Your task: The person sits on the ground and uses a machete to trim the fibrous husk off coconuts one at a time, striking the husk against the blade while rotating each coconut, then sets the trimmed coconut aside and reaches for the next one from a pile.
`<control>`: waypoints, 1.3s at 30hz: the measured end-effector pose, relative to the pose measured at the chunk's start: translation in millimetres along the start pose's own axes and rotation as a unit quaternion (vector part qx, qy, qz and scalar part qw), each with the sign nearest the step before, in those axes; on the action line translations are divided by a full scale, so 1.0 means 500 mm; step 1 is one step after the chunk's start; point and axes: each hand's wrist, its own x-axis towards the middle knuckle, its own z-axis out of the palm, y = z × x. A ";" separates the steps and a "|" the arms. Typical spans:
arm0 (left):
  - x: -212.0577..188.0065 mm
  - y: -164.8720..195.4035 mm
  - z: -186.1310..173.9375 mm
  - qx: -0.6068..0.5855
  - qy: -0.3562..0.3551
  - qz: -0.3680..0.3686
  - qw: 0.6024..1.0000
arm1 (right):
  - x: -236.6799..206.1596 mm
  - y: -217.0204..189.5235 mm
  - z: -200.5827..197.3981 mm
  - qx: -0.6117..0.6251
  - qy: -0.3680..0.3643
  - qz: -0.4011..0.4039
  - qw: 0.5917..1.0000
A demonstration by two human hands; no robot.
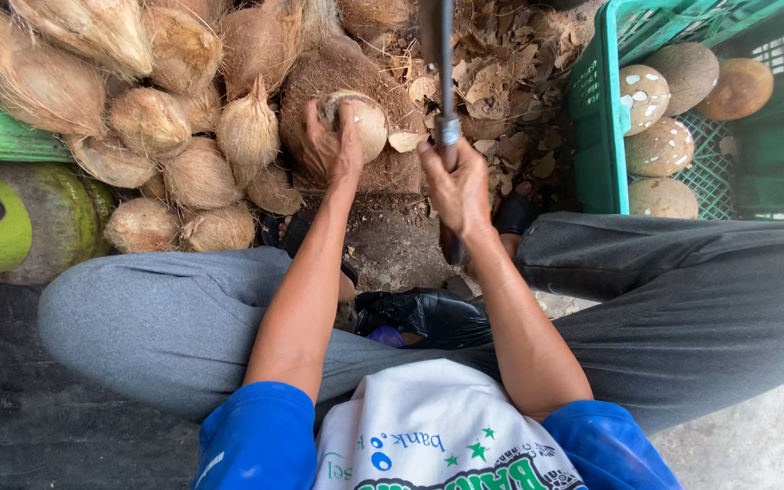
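Nearest the camera, a white printed cloth (428, 426) is seen over the lap, flanked by blue sleeves (256, 440), and grey trousers (156, 327) are spread to either side. A crumpled black plastic bag (424, 313) is lodged between the legs. Further out, the left hand (333, 145) is closed over the side of a round, partly husked brown coconut (360, 122), which is held against a fibrous brown block (338, 77) just in front of the knees; the fingers are curled round the nut and the thumb is laid on its near side. The right hand (455, 186) is wrapped tightly round the handle of a long dark metal blade (442, 63), which is held upright beside the coconut, just to its right, without visible contact. To the left, a heap of pale fibrous unpeeled coconuts (151, 122) is piled against a green cylinder (24, 222). Dry brown husk scraps (501, 82) are scattered beyond the blade. At the far right, smooth peeled coconuts (660, 145) are kept in a green plastic crate (596, 118)
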 end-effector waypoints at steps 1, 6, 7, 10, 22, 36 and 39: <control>-0.003 -0.001 0.002 0.002 0.013 -0.002 1.000 | -0.005 0.008 0.012 -0.018 -0.007 0.016 1.000; -0.012 -0.007 0.008 0.026 0.025 0.076 0.996 | -0.016 0.050 0.050 -0.075 -0.080 0.071 0.991; -0.013 -0.008 0.010 0.043 0.027 0.075 0.996 | -0.015 0.058 0.050 -0.071 -0.080 0.055 0.993; -0.014 -0.011 0.015 0.050 0.036 0.092 0.994 | -0.010 0.080 0.050 -0.057 -0.039 0.021 0.997; -0.009 -0.020 0.016 0.094 0.029 0.075 0.992 | 0.022 0.091 0.042 -0.133 -0.071 0.103 0.983; -0.002 -0.024 0.015 0.079 0.045 0.104 0.990 | 0.024 0.092 0.042 -0.108 -0.035 0.095 0.989; -0.014 -0.019 0.021 0.062 0.039 0.086 0.994 | 0.008 0.090 0.058 -0.064 -0.013 0.060 0.996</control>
